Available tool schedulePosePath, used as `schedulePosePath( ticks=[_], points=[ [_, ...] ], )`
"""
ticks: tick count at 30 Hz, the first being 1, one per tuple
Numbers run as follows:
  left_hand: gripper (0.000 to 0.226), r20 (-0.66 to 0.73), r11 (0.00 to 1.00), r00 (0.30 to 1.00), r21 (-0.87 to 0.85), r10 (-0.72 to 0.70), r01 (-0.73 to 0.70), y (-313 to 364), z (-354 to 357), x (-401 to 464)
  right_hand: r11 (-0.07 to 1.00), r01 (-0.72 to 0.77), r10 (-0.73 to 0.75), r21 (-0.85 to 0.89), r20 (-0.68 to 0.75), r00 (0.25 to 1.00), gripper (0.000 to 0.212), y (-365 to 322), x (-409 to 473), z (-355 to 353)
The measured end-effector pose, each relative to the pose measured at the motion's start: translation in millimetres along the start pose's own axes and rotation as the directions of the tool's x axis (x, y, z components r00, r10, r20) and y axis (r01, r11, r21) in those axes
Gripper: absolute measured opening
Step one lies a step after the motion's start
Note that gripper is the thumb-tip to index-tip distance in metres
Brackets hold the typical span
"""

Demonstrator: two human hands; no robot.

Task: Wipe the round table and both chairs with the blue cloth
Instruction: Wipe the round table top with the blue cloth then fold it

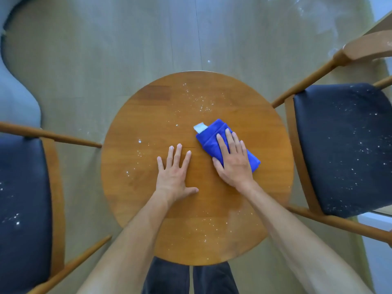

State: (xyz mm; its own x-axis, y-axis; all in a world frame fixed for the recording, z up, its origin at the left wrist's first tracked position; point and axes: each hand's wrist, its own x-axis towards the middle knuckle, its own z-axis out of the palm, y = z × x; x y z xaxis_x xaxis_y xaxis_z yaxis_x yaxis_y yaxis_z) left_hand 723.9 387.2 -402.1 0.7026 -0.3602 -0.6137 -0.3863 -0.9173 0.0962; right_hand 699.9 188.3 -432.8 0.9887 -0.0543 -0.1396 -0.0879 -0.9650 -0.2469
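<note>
- Pressing flat, the right hand [233, 160] holds the folded cloth [212, 137] on the worktop [244, 98], fingers straight.
- Left hand [175, 171] rests open, centre frame.
- Cloth looks soft, light; best pressed from above.

Right hand [233, 160] presses flat on folded blue cloth [214, 143] (white tag showing) on round wooden table [148, 115] with white specks, left hand [174, 172] flat beside it, dark-cushioned wooden chairs left [23, 200] and right [347, 149].
</note>
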Motion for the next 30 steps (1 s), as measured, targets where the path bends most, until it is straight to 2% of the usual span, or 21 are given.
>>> schedulePosePath(
  ticks=[2, 4, 6, 8, 9, 10, 14, 17, 19, 21, 23, 24, 26, 27, 28, 29, 30],
  points=[
    [0.121, -0.005, 1.000, 1.000, -0.010, 0.003, -0.003, 0, 0, -1, 0.993, 0.115, -0.115, -0.012, 0.041, 0.993, 0.063, 36, -58, -4],
    [0.123, 0.001, 1.000, 1.000, -0.005, 0.007, -0.007, 0, -1, -1, 0.998, 0.049, -0.048, -0.030, 0.025, 0.999, 0.062, 80, -104, -13],
    [0.124, -0.002, 1.000, 1.000, 0.002, 0.002, -0.002, -2, -2, 0, 0.972, -0.235, 0.236, 0.019, -0.036, 0.971, 0.063, 99, -114, -17],
    [0.123, 0.004, 1.000, 1.000, 0.001, 0.007, -0.007, -2, -2, 1, 0.798, -0.589, 0.601, 0.126, -0.112, 0.791, 0.065, 73, -105, -9],
    [0.123, 0.003, 1.000, 1.000, -0.013, 0.008, -0.008, -3, -2, 0, 0.729, -0.666, 0.684, 0.157, -0.135, 0.717, 0.065, 48, -102, -4],
    [0.122, -0.001, 0.999, 1.000, -0.036, 0.008, -0.008, -3, 0, 0, 0.715, -0.679, 0.699, 0.165, -0.149, 0.700, 0.065, 20, -104, 2],
    [0.094, -0.022, 0.995, 0.999, -0.100, 0.024, -0.026, -9, -5, 0, 0.864, -0.491, 0.501, 0.113, -0.103, 0.859, 0.061, -105, -155, 38],
    [0.087, -0.016, 0.995, 0.999, -0.093, 0.041, -0.042, -13, -9, 3, 0.985, -0.155, 0.153, 0.070, 0.032, 0.988, 0.063, -169, -199, 55],
    [0.094, -0.004, 0.996, 0.999, -0.086, 0.039, -0.039, -14, -8, 3, 0.986, 0.138, -0.143, 0.088, 0.047, 0.989, 0.068, -159, -209, 62],
    [0.101, 0.011, 0.997, 0.999, -0.070, 0.039, -0.038, -15, -7, 3, 0.924, 0.366, -0.374, 0.106, 0.065, 0.925, 0.063, -119, -213, 56],
    [0.105, 0.014, 0.998, 0.999, -0.051, 0.047, -0.046, -15, -7, 4, 0.913, 0.398, -0.404, 0.085, 0.070, 0.912, 0.065, -56, -215, 44],
    [0.105, 0.012, 0.998, 0.999, -0.045, 0.052, -0.051, -16, -8, 4, 0.947, 0.317, -0.319, 0.059, 0.034, 0.947, 0.066, -23, -214, 37],
    [0.106, 0.014, 0.998, 0.999, -0.043, 0.052, -0.052, -16, -8, 3, 0.999, -0.028, 0.029, 0.025, -0.052, 0.998, 0.062, 32, -209, 23],
    [0.106, 0.011, 0.998, 0.999, -0.044, 0.051, -0.050, -15, -7, 4, 0.965, -0.257, 0.261, 0.054, -0.084, 0.962, 0.060, 42, -203, 17],
    [0.106, 0.006, 0.998, 0.999, -0.048, 0.049, -0.049, -15, -7, 4, 0.876, -0.468, 0.479, 0.114, -0.109, 0.871, 0.059, 41, -195, 16],
    [0.106, 0.000, 0.997, 0.999, -0.059, 0.048, -0.048, -14, -7, 4, 0.764, -0.623, 0.644, 0.168, -0.133, 0.753, 0.059, 29, -185, 19],
    [0.106, -0.003, 0.996, 0.999, -0.070, 0.048, -0.048, -14, -7, 3, 0.675, -0.712, 0.737, 0.194, -0.144, 0.660, 0.060, 7, -174, 23]
  ],
)
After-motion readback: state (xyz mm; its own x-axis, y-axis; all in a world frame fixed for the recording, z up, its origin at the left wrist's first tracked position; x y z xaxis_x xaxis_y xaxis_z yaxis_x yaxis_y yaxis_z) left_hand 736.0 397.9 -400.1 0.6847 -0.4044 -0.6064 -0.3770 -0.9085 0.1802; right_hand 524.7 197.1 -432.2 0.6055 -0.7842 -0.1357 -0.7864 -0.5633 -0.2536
